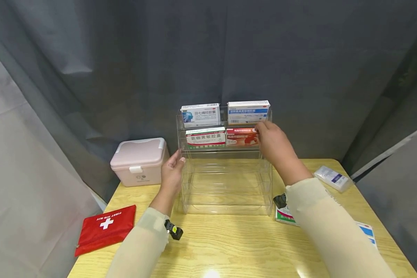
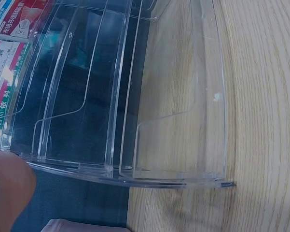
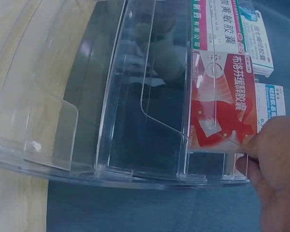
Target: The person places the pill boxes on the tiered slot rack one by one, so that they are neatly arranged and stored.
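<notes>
A clear acrylic display rack (image 1: pixel 226 210) with stepped tiers stands on the table. My right hand (image 1: pixel 276 144) is at its upper right, thumb and fingers pinching the right end of a red medicine box (image 3: pixel 222 104) on the second tier. Left of that box sits a white and green medicine box (image 1: pixel 205 138). On the top tier are a white medicine box with a blue picture (image 1: pixel 200 116) and a blue and white medicine box (image 1: pixel 248 112). My left hand (image 1: pixel 172 173) holds the rack's left side edge, its thumb toward the front. The lower tiers hold nothing.
A pink lidded case (image 1: pixel 139 160) stands left of the rack, with a red first aid pouch (image 1: pixel 105 229) nearer. On the right lie a clear plastic packet (image 1: pixel 333 178), a green and white box (image 1: pixel 285 217) and a blue and white box (image 1: pixel 368 233), the last two partly behind my right forearm.
</notes>
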{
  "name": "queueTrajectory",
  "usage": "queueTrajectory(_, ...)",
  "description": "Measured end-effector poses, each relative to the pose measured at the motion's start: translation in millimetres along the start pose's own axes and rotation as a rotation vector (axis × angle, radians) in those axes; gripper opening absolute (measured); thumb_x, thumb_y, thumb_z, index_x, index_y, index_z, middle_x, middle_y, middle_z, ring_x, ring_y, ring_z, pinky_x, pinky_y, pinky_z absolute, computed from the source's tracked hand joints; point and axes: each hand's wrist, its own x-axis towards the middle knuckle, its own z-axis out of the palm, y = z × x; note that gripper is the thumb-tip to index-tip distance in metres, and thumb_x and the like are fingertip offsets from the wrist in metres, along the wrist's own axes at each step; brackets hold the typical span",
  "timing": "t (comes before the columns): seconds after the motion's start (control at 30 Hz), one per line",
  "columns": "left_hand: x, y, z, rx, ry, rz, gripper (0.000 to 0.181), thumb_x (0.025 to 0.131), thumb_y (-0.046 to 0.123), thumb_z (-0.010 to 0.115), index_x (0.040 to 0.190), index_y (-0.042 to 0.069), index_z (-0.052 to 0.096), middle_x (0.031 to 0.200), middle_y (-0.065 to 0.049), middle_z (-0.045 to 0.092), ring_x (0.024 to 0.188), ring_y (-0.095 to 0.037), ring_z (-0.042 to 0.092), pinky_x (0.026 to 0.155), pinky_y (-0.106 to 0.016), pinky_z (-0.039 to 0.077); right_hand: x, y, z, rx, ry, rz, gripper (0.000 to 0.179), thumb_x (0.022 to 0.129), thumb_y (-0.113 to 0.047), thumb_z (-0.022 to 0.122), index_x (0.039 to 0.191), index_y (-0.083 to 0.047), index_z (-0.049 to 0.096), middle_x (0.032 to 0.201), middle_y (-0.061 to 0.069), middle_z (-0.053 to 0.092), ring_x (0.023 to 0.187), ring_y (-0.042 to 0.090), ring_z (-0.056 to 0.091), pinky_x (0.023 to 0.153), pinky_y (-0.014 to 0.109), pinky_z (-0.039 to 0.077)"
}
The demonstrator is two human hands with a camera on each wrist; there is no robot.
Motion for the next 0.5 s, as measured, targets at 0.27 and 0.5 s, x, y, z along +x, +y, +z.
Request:
queueTrajectory(0.27, -0.1, -0.1, -3.0, -0.01, -0.001, 0.012, 0.05, 0.11, 0.003, 0.061, 0.159, 0.002, 0.052, 0.171, -0.008, 0.046, 0.163, -0.026, 0.039, 0.136, -0.041, 0.033, -1.9, -2, 5, 0.022, 0.047, -0.017, 0.02, 0.109, -0.001, 0.058, 0.127, 0.003, 0.062, 0.122, 0.023, 0.063, 0.117, 0.043, 0.062, 0.101, 0.059, 0.058)
queueTrajectory(0.5, -0.3, -2.3, -0.2, -0.024, 0.002, 0.016, 0.05, 0.11, 0.002, 0.061, 0.158, 0.001, 0.052, 0.17, -0.01, 0.047, 0.163, -0.029, 0.038, 0.137, -0.042, 0.031, -20.7, 4, 11, 0.185, 0.289, -0.03, 0.031, 0.104, -0.005, 0.066, 0.134, 0.003, 0.066, 0.139, 0.024, 0.063, 0.132, 0.044, 0.056, 0.113, 0.062, 0.05)
